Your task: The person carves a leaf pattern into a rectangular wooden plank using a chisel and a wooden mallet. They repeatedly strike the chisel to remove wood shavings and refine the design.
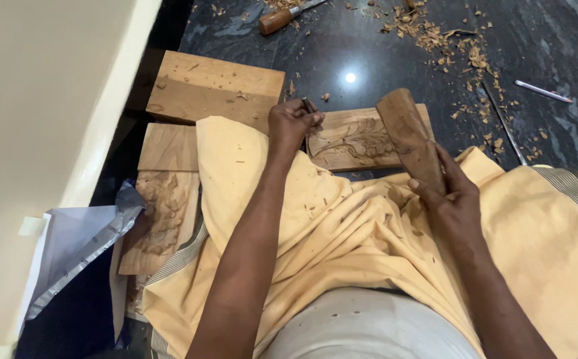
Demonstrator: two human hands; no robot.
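the rectangular brown wooden panel carved with a leafy relief (359,141) lies flat on the dark polished stone floor (555,53), its near edge tucked against the yellow cloth (342,226) draped over the person's lap. at the panel's left end the left hand (293,121) is curled tight around a thin dark chisel (309,106), whose tip meets the carved surface; only a short bit of the tool shows above the fingers. over the panel's right end the right hand (450,193) is wrapped closed around the lower part of a thick brown wooden mallet (410,136), which slants up and left so that its blunt head hangs above the panel's top right corner.

left of the panel, a plain pale wooden board (212,86) rests on the floor, and nearer the person from it lie a smaller plain board (168,147) and a second carved wooden slab (159,219), partly under the cloth. further left of those sits crumpled white and silver plastic wrapping (76,242) beside a cream wall (36,100).

beyond the panel, wood chips (435,33) are scattered over the floor, densest up and to the right. a wooden-handled chisel (282,16) lies beyond the panel's left end, near the top edge of the view. to the right of the panel a thin metal rod (505,126) lies among the chips, and a white pen (543,91) lies well to the right.
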